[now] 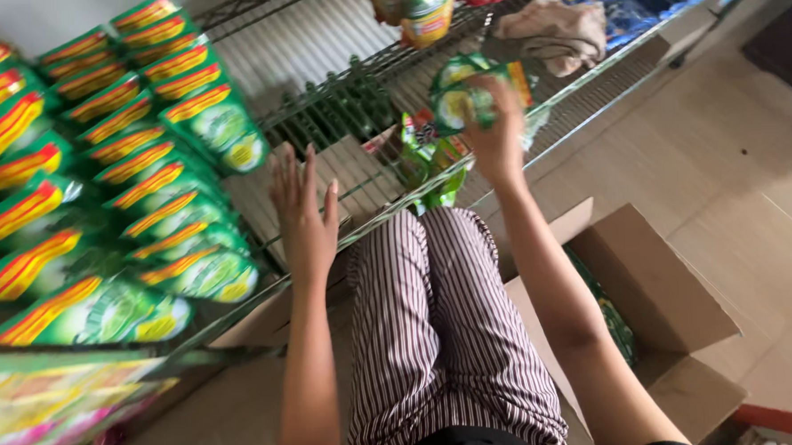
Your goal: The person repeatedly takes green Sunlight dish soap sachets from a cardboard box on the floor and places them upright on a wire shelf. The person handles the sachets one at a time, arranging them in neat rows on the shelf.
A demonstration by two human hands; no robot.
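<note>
The right hand (pixel 496 138) grips one green snack packet (pixel 461 91) up over the wire shelf (pixel 337 92), ahead and right of the knees. The left hand (pixel 305 209), fingers spread and empty, hovers nearer the stacked green packets (pixel 144 171) (two dozen or so). One cardboard box (pixel 657 291) sits right.

Location: retail shop, stocking aisle.
A green wire shelf (pixel 355 100) carries many identical green sachets (pixel 145 180) set in overlapping rows, as goods for sale. An open cardboard carton (pixel 657 291) holding more packets stands on the tiled floor (pixel 731 154) beside it.
</note>
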